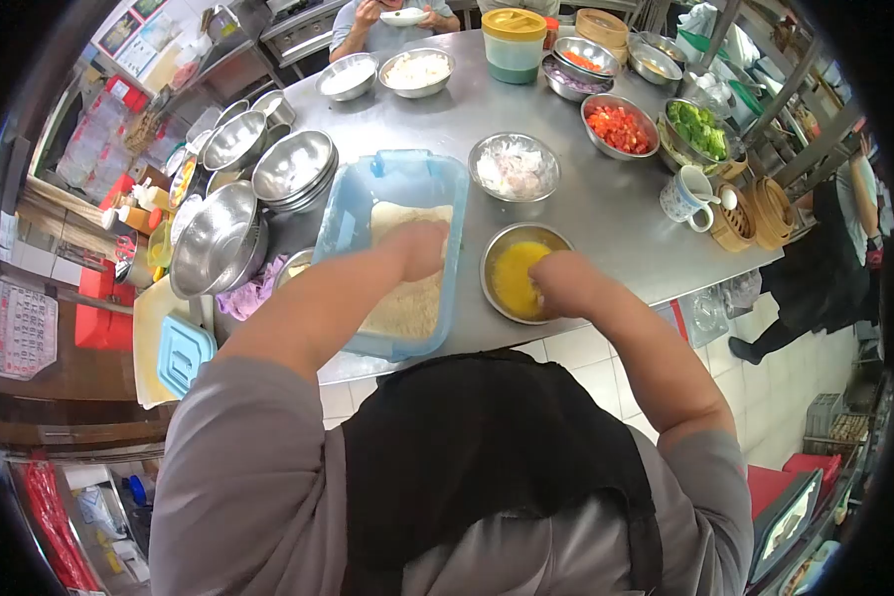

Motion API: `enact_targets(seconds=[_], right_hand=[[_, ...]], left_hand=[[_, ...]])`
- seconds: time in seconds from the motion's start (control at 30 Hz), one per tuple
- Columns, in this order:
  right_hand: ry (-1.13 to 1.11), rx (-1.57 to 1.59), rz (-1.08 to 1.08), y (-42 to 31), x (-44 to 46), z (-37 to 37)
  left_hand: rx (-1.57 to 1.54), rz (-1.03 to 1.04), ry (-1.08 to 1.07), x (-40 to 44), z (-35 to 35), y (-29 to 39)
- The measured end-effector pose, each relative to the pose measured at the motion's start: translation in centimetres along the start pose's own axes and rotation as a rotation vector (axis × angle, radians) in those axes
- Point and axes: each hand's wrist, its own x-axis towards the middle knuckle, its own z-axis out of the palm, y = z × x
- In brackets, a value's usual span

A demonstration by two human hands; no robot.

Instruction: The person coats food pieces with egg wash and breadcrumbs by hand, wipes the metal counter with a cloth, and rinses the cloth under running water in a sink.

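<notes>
A blue plastic tub [455, 214] stands on the steel table, with pale crumbs [404, 308] in it. My left hand [417, 250] is inside the tub, over the crumbs near its right wall; its fingers are blurred and partly hidden. To the right of the tub is a steel bowl of yellow beaten egg [515, 278]. Over that bowl's right side is my right hand [558, 282], its fingers bent down at the egg; what they hold, if anything, is hidden. Behind the egg bowl sits a steel bowl of pale, whitish pieces [515, 169].
Stacked steel bowls [296, 167] and a colander [217, 243] lie left of the tub. Farther back are bowls of red pieces [621, 127] and greens [697, 129], a yellow-lidded container [514, 45] and a mug [685, 197]. A person [392, 30] is across the table.
</notes>
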Motion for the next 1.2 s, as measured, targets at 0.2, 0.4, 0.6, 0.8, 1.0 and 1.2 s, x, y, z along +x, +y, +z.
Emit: enact_targets(seconds=[0.2,0.4,0.6,0.8,1.0,1.2], right_hand=[[0.179,0.070,0.030,0.0,-3.3,-5.4],[0.320,0.047,0.032,-1.2,-5.8,-10.2],[0.254,0.121,0.135,-2.2,-5.1,-10.0],[0.229,0.046,0.183,-1.4,-3.6,-6.3],[0.329,0.172,0.065,-5.0,-6.5,-16.6],[0.475,0.361,-0.298,-11.2,-4.5,-21.3]], left_hand=[[-0.131,-0.213,0.263,-4.2,-3.6,4.0],[-0.942,-0.184,0.491,-8.3,-6.5,4.8],[-1.396,-0.242,0.450,-11.8,-8.3,5.6],[-1.591,-0.155,0.417,-13.2,-8.0,4.6],[-1.559,-0.114,0.512,-14.6,-9.1,3.7],[-1.555,-0.097,0.613,-16.9,-10.8,2.3]])
